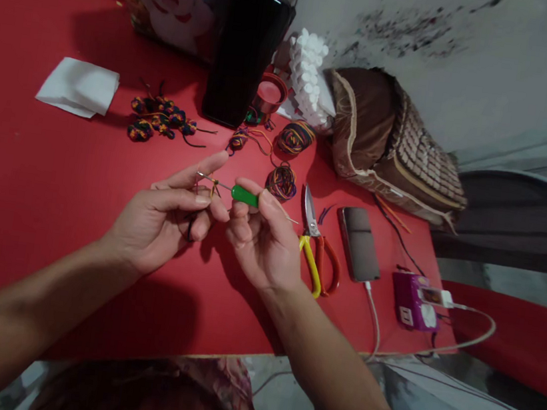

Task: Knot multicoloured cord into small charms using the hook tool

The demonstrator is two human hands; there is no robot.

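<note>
My right hand is closed on a crochet hook with a green handle, its metal tip pointing left. My left hand pinches multicoloured yarn at the hook's tip, index finger stretched out, other fingers curled with a dark strand looped round them. Both hands hover over the red table, close together. Small balls of multicoloured yarn lie just beyond the hands. A cluster of little crocheted pieces lies further left.
Scissors with yellow and red handles lie right of my right hand, then a phone on a white cable and a purple power strip. A black cylinder, white tissue and brown bag stand behind.
</note>
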